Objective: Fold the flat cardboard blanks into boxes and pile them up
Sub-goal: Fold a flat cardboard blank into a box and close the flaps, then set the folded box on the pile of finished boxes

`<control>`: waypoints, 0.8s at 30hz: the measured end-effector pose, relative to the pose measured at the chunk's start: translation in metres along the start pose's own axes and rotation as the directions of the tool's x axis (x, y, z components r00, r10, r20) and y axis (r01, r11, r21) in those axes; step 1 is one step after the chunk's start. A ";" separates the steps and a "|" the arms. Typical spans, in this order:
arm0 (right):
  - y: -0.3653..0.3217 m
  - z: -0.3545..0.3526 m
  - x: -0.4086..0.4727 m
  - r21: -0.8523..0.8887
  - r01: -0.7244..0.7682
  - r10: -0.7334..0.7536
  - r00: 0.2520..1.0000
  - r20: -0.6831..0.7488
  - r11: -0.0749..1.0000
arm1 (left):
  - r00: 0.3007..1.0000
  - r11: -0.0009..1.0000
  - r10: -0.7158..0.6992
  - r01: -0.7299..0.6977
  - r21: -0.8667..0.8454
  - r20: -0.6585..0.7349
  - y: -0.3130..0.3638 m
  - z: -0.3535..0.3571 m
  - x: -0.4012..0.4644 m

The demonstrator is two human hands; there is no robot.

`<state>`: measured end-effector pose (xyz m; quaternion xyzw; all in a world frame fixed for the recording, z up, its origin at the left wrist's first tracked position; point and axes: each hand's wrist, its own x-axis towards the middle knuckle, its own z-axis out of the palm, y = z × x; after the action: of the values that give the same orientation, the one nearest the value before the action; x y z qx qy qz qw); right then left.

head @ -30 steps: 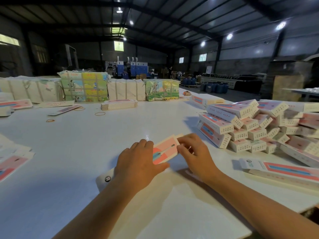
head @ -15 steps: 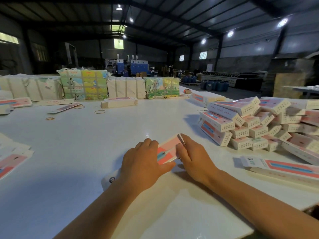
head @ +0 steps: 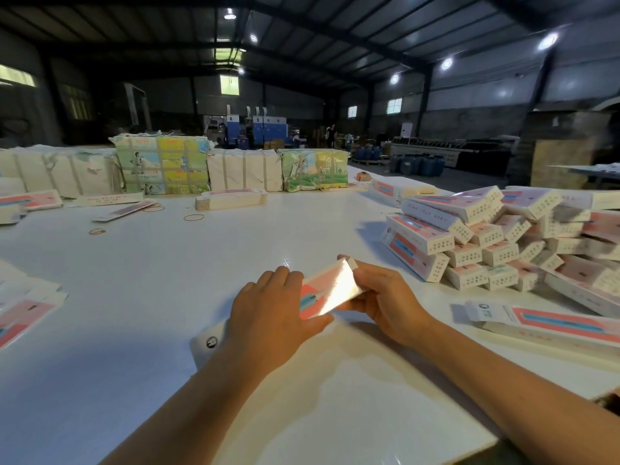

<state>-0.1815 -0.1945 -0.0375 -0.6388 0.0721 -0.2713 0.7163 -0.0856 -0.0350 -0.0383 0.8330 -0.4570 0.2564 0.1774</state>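
blank (head: 327,290): on the white table (head: 235,263), straight in front of me, tilted up at its far end; pink-and-blue face up with glare across it, so I cannot read the creases.
left hand (head: 268,317): lies over the near half of the blank, fingers fairly straight on top, thumb along the edge nearest me; it presses more than grips.
right hand (head: 385,297): at the blank's far right end, fingers curled round it, thumb by the small end flap (head: 352,262).
step, as I judge it: opening the flat sleeve and tucking the end.
risk, glossy face: the blank may slide from under my flat left hand as my right pushes, and the sleeve would fall flat.
risk, end flap: pushed in crooked it may buckle or crease off the score line; my own fingers hide the seam.
pile (head: 486,243): right of the blank, and near; boxes lie at loose angles, so setting one on carelessly may make some slip.
finished box (head: 550,322): right of the blank, nearer me than the pile; my right forearm could knock it.
flat blanks (head: 23,307): well left of the blank.
rubber bands (head: 194,217): beyond the blank, well apart.
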 end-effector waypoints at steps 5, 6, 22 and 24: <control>0.000 -0.004 -0.001 -0.100 0.016 -0.019 1.000 -0.025 0.995 | 0.998 0.995 0.060 -0.057 0.080 -0.029 0.003 -0.001 0.000; 0.001 -0.004 -0.002 -0.184 0.029 -0.038 0.998 -0.047 0.982 | 0.997 0.991 0.078 -0.075 0.112 -0.024 0.004 -0.002 0.000; 0.006 0.004 -0.011 -0.550 0.233 -0.216 0.972 0.098 0.802 | 0.998 0.996 -0.050 0.052 0.079 -0.025 0.007 -0.004 0.002; 0.004 0.004 -0.011 -0.474 0.204 -0.236 0.972 -0.009 0.857 | 0.995 0.993 -0.095 0.097 0.065 -0.025 0.004 -0.005 0.003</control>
<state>-0.1874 -0.1858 -0.0434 -0.7878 0.0861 -0.3467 0.5017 -0.0885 -0.0364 -0.0324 0.8566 -0.4057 0.2716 0.1668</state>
